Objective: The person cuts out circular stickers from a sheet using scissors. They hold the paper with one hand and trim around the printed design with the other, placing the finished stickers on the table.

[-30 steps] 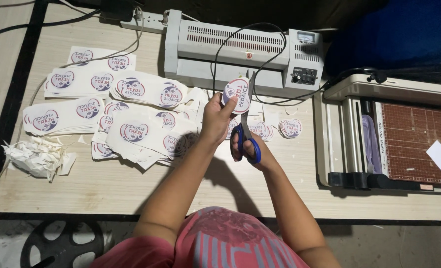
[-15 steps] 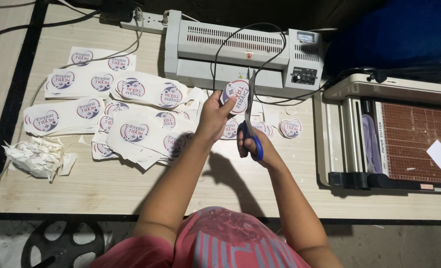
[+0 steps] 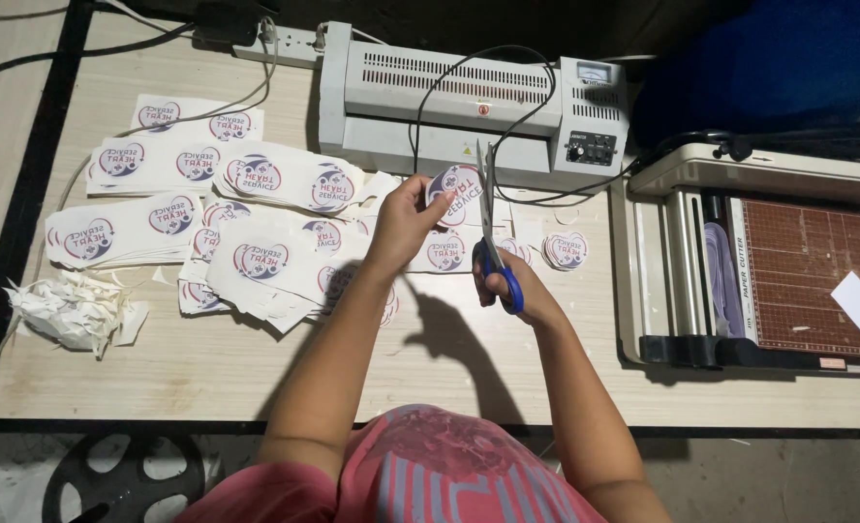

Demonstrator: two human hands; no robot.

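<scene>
My left hand (image 3: 406,218) pinches a round printed paper sticker (image 3: 456,194) and holds it up above the table. My right hand (image 3: 512,281) grips blue-handled scissors (image 3: 488,228) whose blades point up, away from me, and meet the sticker's right edge. Both hands hover in front of the grey laminator (image 3: 469,102). Cut round stickers (image 3: 566,250) lie in a small stack on the table just right of the scissors.
Sheets of uncut printed stickers (image 3: 256,208) spread over the table's left half. A heap of white paper scraps (image 3: 72,310) sits at the left edge. A paper cutter (image 3: 769,261) stands at the right. A power strip (image 3: 290,39) and cables lie behind.
The scissors have swung upright with blades raised along the sticker's right edge. My left hand has turned the sticker slightly.
</scene>
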